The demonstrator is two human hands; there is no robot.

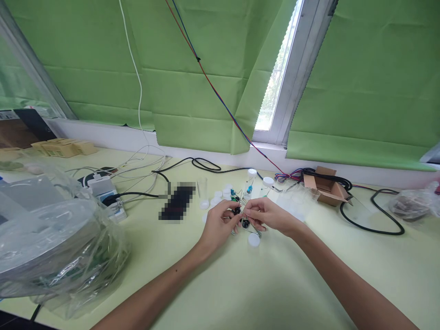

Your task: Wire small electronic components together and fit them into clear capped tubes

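My left hand [219, 220] is closed, thumb and fingers around a small black part [237, 211]. My right hand [264, 213] pinches at the same spot, its fingertips close to those of the left. What lies in the right fingertips is too small to make out. Just below the fingertips shows a round black piece [245, 223]. Thin metal stems and small teal pieces [250, 188] stand behind the hands. In front of them a white round cap [254, 239] lies on the table, and a clear tube [203, 195] with a white cap stands to the left.
Several white caps [216, 199] sit behind my left hand. An open cardboard box [326, 185] and coiled black cable [369, 231] are at the right. At the left are a power strip [115, 206], a blurred dark object [178, 201] and a large plastic-wrapped spool [62, 243].
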